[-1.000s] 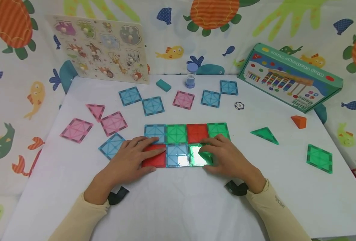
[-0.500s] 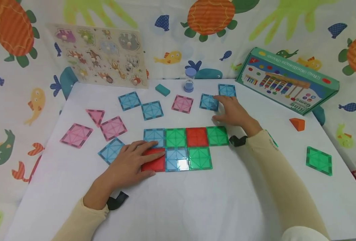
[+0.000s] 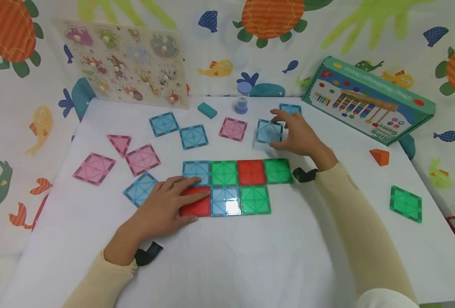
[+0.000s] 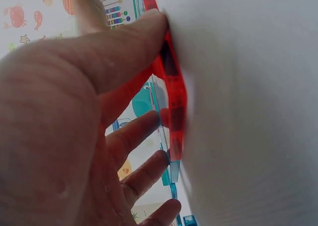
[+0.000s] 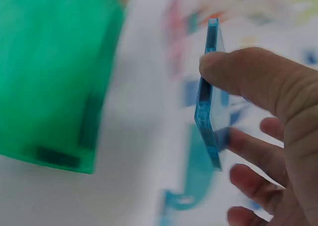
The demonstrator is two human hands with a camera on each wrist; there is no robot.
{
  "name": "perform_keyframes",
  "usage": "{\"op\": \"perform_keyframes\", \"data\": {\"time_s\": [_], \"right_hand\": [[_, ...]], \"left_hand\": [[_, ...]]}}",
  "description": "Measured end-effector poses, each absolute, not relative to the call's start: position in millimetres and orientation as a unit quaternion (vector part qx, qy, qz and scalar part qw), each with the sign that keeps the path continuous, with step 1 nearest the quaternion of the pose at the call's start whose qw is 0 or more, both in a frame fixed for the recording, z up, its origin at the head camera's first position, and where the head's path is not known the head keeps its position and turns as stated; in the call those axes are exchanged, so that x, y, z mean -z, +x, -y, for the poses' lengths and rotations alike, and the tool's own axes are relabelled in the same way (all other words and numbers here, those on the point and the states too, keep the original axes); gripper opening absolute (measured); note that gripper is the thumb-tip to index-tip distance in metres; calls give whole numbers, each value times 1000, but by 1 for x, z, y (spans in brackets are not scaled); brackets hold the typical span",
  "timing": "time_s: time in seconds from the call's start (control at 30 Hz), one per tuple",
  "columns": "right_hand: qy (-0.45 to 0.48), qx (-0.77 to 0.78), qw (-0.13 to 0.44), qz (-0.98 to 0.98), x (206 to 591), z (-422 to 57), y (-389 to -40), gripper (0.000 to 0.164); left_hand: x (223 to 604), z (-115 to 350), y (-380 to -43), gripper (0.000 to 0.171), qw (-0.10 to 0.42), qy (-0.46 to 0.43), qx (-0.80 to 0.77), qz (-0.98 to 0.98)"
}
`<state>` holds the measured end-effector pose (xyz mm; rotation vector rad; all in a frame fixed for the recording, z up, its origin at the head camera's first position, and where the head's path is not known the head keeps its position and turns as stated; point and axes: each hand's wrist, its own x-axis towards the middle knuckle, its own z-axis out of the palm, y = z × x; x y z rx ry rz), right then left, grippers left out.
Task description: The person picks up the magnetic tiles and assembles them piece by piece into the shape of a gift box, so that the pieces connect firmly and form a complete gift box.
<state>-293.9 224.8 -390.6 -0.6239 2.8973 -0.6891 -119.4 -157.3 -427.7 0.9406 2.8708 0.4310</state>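
My right hand [image 3: 300,137] pinches a clear blue square magnetic tile [image 3: 267,132] by its edges near the back of the table. In the right wrist view the tile [image 5: 204,104] stands edge-on between thumb and fingertips, off the white surface. My left hand [image 3: 162,205] lies flat with fingers spread over a red tile [image 3: 193,208] and the blue tile [image 3: 193,168] behind it. Its thumb touches the red tile's edge in the left wrist view. These two tiles belong to a two-row block with green tiles [image 3: 255,200], another red tile [image 3: 251,172] and a blue one [image 3: 220,194].
Loose pink tiles [image 3: 143,159] and blue tiles [image 3: 193,137] lie at left and back. A teal block [image 3: 207,110] and an hourglass [image 3: 242,98] stand behind. A puzzle board [image 3: 127,64] and a game box [image 3: 367,100] lean at the back. A green tile [image 3: 406,204] lies far right.
My right hand has left the green tile in the front row, reached to the back and lifted the blue tile slightly. The left hand has stayed on its tiles.
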Motion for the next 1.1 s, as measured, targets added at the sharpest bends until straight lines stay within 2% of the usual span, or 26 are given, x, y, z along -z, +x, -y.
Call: {"op": "perform_keyframes", "data": {"time_s": [0.13, 0.27, 0.43, 0.67, 0.83, 0.97, 1.1], "right_hand": [[-251, 269, 1, -930, 383, -241, -231, 90], [-269, 271, -8, -924, 399, -258, -170, 91], [-253, 242, -7, -937, 415, -262, -136, 92], [-263, 215, 26, -940, 418, -257, -131, 85], [-257, 241, 8, -936, 412, -257, -143, 84], [-252, 232, 19, -939, 404, -239, -177, 76], [-240, 209, 57, -946, 398, -201, -231, 77]], "left_hand": [[428, 159, -119, 76, 46, 309, -142, -939], [428, 158, -121, 76, 49, 310, -136, -940], [427, 159, -122, 77, 43, 306, -128, -942], [427, 158, -122, 76, 45, 311, -131, -940], [424, 158, -122, 75, 47, 312, -135, -939], [424, 159, -122, 75, 47, 311, -136, -939], [426, 160, -119, 74, 45, 309, -134, -940]]}}
